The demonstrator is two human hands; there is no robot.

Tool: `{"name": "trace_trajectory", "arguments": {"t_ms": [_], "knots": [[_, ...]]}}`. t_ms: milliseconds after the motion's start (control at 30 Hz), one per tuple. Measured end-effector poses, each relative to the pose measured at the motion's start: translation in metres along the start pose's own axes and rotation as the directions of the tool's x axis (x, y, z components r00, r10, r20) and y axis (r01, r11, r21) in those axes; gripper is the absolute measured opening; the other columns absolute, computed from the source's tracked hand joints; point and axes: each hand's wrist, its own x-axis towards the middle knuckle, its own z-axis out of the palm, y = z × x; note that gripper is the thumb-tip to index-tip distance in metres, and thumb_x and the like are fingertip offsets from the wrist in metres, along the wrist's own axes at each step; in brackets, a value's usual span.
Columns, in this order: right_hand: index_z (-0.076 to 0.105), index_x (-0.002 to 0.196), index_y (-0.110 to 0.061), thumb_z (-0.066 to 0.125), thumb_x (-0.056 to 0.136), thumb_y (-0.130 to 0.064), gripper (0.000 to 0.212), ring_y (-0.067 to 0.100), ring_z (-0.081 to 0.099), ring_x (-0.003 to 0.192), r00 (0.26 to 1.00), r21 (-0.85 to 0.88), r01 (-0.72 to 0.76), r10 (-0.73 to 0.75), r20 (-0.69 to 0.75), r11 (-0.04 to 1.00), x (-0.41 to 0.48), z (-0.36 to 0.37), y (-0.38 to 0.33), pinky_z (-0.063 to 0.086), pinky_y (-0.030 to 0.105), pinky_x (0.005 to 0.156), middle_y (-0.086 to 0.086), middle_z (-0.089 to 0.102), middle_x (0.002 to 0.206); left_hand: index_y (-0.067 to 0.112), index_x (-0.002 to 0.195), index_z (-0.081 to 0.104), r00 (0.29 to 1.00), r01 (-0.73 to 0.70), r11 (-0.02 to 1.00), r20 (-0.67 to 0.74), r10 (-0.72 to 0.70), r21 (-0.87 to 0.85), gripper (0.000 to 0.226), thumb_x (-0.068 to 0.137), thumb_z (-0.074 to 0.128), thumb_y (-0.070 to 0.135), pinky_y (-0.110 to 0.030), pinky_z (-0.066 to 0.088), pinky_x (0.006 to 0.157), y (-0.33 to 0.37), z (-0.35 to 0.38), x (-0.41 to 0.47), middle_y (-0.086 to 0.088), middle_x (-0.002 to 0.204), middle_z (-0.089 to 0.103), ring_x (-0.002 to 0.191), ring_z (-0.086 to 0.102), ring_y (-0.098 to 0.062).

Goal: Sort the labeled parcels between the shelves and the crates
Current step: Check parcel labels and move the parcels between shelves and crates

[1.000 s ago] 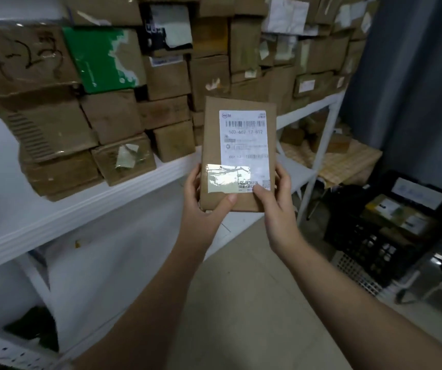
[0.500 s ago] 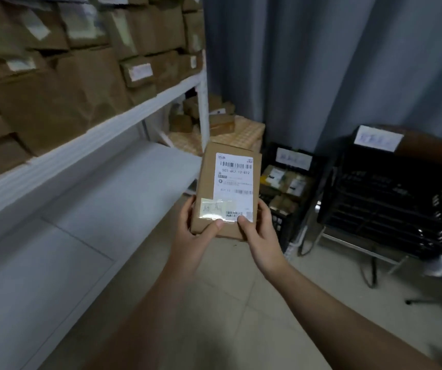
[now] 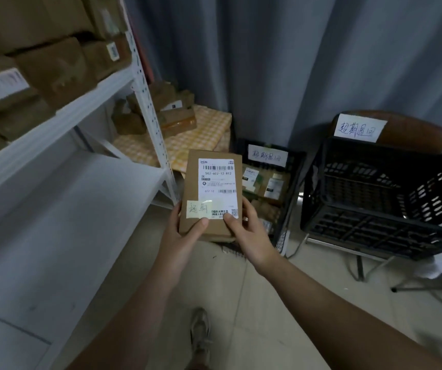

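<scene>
Both hands hold one brown parcel [image 3: 210,193] up in the air, above the floor [image 3: 268,303]. The parcel stands upright and its front faces the camera. It is near the front right corner of the lower shelf [image 3: 67,209] and in front of the left crate [image 3: 294,172].

The left hand [image 3: 185,233] grips the parcel's bottom left corner, with the thumb [image 3: 201,225] pressed on the front. The right hand [image 3: 246,231] grips the bottom right corner, with its thumb [image 3: 229,218] on the front too. The other fingers wrap round the sides and back.

A white label [image 3: 218,182] with bar codes and numbers is stuck on the parcel. A small yellow note [image 3: 199,209] with writing sits over the label's bottom left corner.

The left crate is black, has parcels inside, and has a paper sign [image 3: 268,159] on its back edge. The right crate [image 3: 361,222] is black too and tips toward the camera. A second paper sign [image 3: 358,128] is just behind it.

The upper shelf [image 3: 54,124] is packed with brown boxes [image 3: 54,70]. More boxes lie on a checked cloth [image 3: 209,129] past the end of the shelves. A grey curtain [image 3: 294,62] hangs behind it all. One shoe [image 3: 200,332] shows on the floor below.
</scene>
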Motion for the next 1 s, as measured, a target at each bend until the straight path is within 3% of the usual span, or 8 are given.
{"name": "trace_trajectory", "arguments": {"t_ms": [167,267,400,500,567,800,900,1000], "knots": [[0.023,0.15,-0.03,0.059,0.093,-0.035,0.067,0.015,0.055,0.12,0.979,0.025,-0.202,0.203,-0.025,0.979,0.082,0.011,0.021,0.047,0.043,0.1,-0.006,0.054,0.135,0.035,0.136,0.046,0.988,0.1,0.987,0.108,-0.114,0.128,0.045,0.092,0.058,0.034,-0.009,0.043,0.074,-0.021,-0.014,0.1,0.019,0.12,0.06,0.103,0.057,0.007],[0.019,0.151,-0.029,0.059,0.092,-0.038,0.073,0.021,0.049,0.126,0.951,0.057,-0.301,0.304,-0.059,0.952,0.124,0.012,0.037,0.044,0.047,0.102,-0.002,0.049,0.141,0.035,0.136,0.044,0.966,0.152,0.966,0.174,-0.19,0.211,0.045,0.092,0.054,0.041,-0.01,0.039,0.072,-0.037,-0.013,0.154,0.02,0.117,0.058,0.097,0.052,0.012],[0.02,0.15,-0.029,0.059,0.092,-0.037,0.07,0.016,0.05,0.123,0.918,0.113,-0.365,0.378,-0.121,0.924,0.167,-0.007,0.059,0.047,0.037,0.1,-0.006,0.051,0.136,0.033,0.133,0.043,0.933,0.18,0.944,0.256,-0.252,0.276,0.041,0.094,0.052,0.039,-0.003,0.04,0.068,-0.06,0.012,0.212,0.022,0.109,0.057,0.095,0.054,0.011],[0.023,0.148,-0.027,0.059,0.093,-0.033,0.066,0.011,0.057,0.113,0.888,0.109,-0.424,0.436,-0.146,0.899,0.199,-0.035,0.076,0.053,0.024,0.087,-0.003,0.054,0.132,0.028,0.138,0.041,0.906,0.179,0.917,0.304,-0.295,0.355,0.044,0.096,0.05,0.038,-0.031,0.047,0.092,-0.081,0.044,0.254,0.006,0.125,0.056,0.113,0.054,-0.014],[0.033,0.142,-0.024,0.059,0.094,-0.029,0.056,0.011,0.06,0.106,0.87,0.056,-0.462,0.465,-0.163,0.885,0.221,-0.055,0.091,0.055,0.026,0.085,-0.002,0.058,0.127,0.025,0.141,0.039,0.887,0.182,0.894,0.324,-0.329,0.41,0.046,0.097,0.049,0.035,-0.039,0.045,0.098,-0.096,0.068,0.279,0.003,0.128,0.055,0.115,0.053,-0.018],[0.045,0.132,-0.012,0.059,0.094,-0.026,0.042,0.025,0.058,0.112,0.791,-0.226,-0.612,0.587,-0.172,0.758,0.304,-0.116,0.183,0.049,0.044,0.096,0.007,0.059,0.125,0.016,0.138,0.039,0.832,0.228,0.808,0.322,-0.451,0.543,0.045,0.096,0.054,0.024,-0.03,0.045,0.094,-0.18,0.142,0.35,0.003,0.12,0.051,0.112,0.054,-0.019],[0.044,0.132,-0.013,0.059,0.094,-0.02,0.042,0.024,0.057,0.114,0.766,-0.277,-0.639,0.626,-0.145,0.718,0.33,-0.121,0.236,0.05,0.04,0.094,0.006,0.058,0.129,0.014,0.138,0.038,0.825,0.267,0.763,0.27,-0.496,0.588,0.047,0.095,0.055,0.02,-0.033,0.046,0.094,-0.225,0.158,0.374,-0.004,0.124,0.055,0.113,0.055,-0.022],[0.046,0.122,-0.023,0.062,0.092,-0.018,0.035,0.017,0.06,0.108,0.767,-0.249,-0.638,0.629,-0.126,0.728,0.35,-0.119,0.283,0.053,0.023,0.081,-0.004,0.06,0.118,0.01,0.137,0.036,0.814,0.325,0.715,0.201,-0.545,0.62,0.045,0.096,0.053,0.017,-0.038,0.047,0.093,-0.269,0.167,0.394,-0.012,0.127,0.055,0.114,0.055,-0.028]]}}
